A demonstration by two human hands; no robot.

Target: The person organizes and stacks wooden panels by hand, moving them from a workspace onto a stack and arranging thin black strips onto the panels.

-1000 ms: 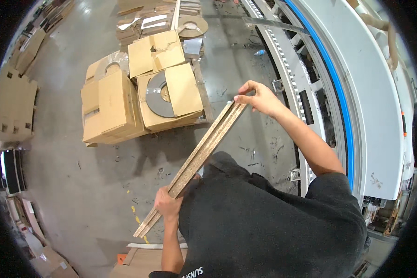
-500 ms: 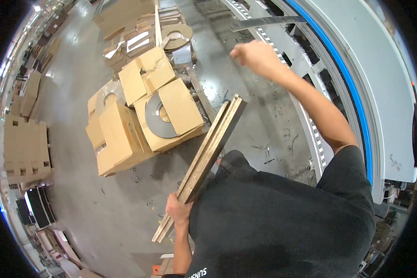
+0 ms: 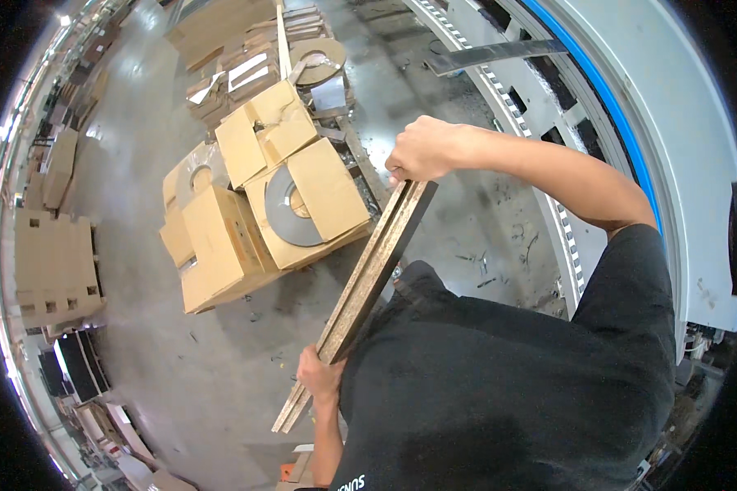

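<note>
Stands with the pale machine [image 3: 680, 147] well right of the cardboard boxes [image 3: 327, 184], and holds the grooved chipboard piece [image 3: 360, 303] slantwise, just right of and nearer than them. Keeps the left hand [image 3: 319, 375] wrapped tight around its lower part, below the boxes. Brings the right hand [image 3: 424, 151], off the piece a moment ago, back to its upper end, curled; cannot tell whether gripping; again uses both hands

We see a wide grey floor [image 3: 147, 164], on which white light is shining in several spots. Small dark scraps [image 3: 483, 263] lie at the right. Further right stands a large pale machine [image 3: 688, 147] with a blue strip [image 3: 608, 90]. At the far left we notice a bright lamp [image 3: 65, 20].
</note>
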